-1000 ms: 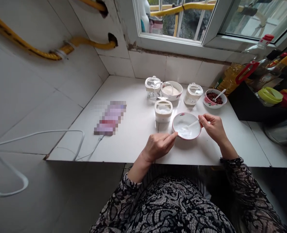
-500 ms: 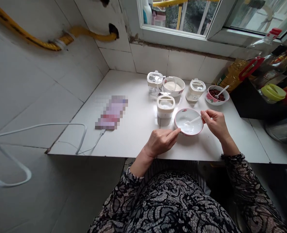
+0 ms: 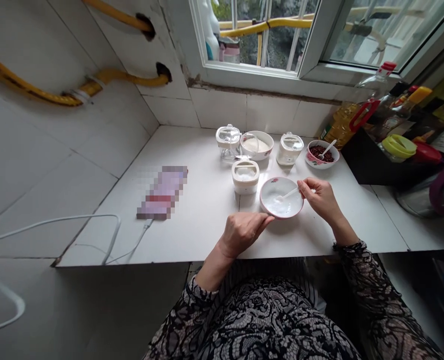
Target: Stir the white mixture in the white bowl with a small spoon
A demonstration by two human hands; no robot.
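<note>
My left hand [image 3: 245, 231] is closed on the near left rim of a small white bowl [image 3: 270, 188] with a pink edge. White, wet-looking contents lie in the bottom of the bowl, too indistinct to name. Between thumb and fingers, my right hand [image 3: 319, 199] pinches the handle of a white spoon [image 3: 290, 193]. The spoon's head rests down in the white contents. Just behind the bowl, to the left, stands a lidded container [image 3: 246, 187] with white stuff inside.
Farther back are a clear-lidded jar [image 3: 228, 136], a bowl of white powder [image 3: 257, 146], another jar [image 3: 290, 150] and a bowl of dark red beans [image 3: 322, 151] with a spoon. Bottles [image 3: 345, 117] crowd the right. A blurred-out phone [image 3: 165, 192] with a cable lies left.
The view has tilted up and shifted, so everything sits lower and further left. The spoon has moved slightly within the bowl. Both hands keep their grips.
</note>
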